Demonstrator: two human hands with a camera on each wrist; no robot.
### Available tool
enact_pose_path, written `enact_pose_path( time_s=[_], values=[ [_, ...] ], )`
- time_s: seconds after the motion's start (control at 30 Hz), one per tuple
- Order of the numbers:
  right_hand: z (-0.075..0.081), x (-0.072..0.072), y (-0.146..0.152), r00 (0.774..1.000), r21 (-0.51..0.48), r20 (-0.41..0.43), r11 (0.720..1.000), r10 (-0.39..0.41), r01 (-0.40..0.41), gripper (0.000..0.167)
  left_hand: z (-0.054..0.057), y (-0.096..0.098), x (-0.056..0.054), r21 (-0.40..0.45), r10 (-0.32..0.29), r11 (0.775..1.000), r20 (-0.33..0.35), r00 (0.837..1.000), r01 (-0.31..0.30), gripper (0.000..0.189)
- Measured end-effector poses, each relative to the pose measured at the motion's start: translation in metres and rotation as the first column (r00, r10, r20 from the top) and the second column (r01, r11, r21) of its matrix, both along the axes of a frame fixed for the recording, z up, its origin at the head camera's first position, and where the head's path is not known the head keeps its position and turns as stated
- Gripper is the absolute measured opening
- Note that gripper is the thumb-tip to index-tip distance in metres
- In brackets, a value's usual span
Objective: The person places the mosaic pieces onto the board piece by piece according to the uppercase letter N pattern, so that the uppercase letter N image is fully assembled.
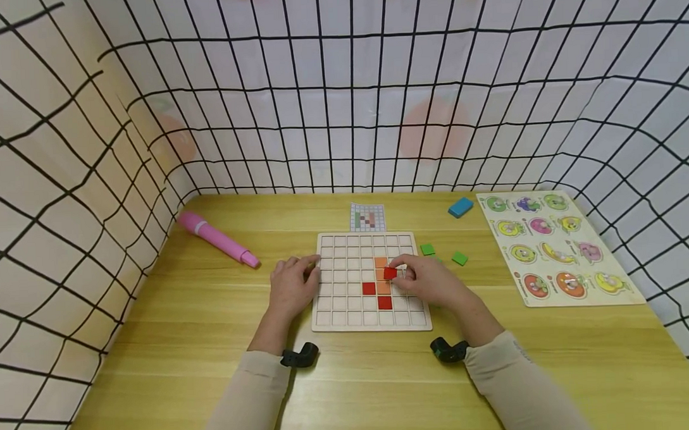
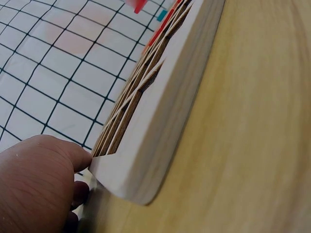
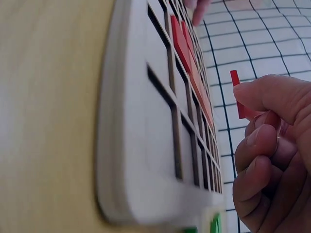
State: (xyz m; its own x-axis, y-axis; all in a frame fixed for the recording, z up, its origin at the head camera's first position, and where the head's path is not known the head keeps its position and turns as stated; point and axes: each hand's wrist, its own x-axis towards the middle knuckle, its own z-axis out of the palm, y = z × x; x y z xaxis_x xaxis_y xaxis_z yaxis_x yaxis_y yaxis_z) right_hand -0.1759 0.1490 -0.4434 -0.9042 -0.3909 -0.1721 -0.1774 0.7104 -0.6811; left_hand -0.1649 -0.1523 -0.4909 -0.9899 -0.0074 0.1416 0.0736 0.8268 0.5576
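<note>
A square wooden grid board (image 1: 340,278) lies on the table. Its cells hold a column of orange tiles (image 1: 381,262), a red tile (image 1: 368,289) to their left and another red tile (image 1: 385,303) below them. My right hand (image 1: 435,281) pinches a further red square tile (image 1: 389,273) between thumb and fingertips, over the orange column; the right wrist view shows this tile (image 3: 240,109) raised above the board, edge on. At the board's left edge rests my left hand (image 1: 292,285), fingers relaxed, its thumb (image 2: 73,153) touching the rim near a corner.
Behind the board stands a small printed grid card (image 1: 368,217). Green tiles (image 1: 459,258) lie right of the board, one partly covered by my right hand. Further out are a blue block (image 1: 461,207), a fruit-picture board (image 1: 527,239) and a pink marker-shaped object (image 1: 222,242). Grid-patterned sheets (image 1: 295,109) enclose the table.
</note>
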Motion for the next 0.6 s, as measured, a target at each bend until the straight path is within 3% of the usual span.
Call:
enact_pose_path(
  time_s=[0.33,0.6],
  values=[
    [-0.010,0.001,-0.030,0.999,0.052,-0.031,0.998,0.028,-0.026,0.026,0.000,0.000,0.000,-0.003,0.001,1.000,0.005,1.000,-0.001,0.037],
    [-0.008,-0.001,-0.054,0.996,0.103,-0.078,0.994,0.031,-0.022,0.027,-0.002,0.000,-0.001,0.007,0.000,1.000,-0.005,1.000,0.000,0.037]
  ],
)
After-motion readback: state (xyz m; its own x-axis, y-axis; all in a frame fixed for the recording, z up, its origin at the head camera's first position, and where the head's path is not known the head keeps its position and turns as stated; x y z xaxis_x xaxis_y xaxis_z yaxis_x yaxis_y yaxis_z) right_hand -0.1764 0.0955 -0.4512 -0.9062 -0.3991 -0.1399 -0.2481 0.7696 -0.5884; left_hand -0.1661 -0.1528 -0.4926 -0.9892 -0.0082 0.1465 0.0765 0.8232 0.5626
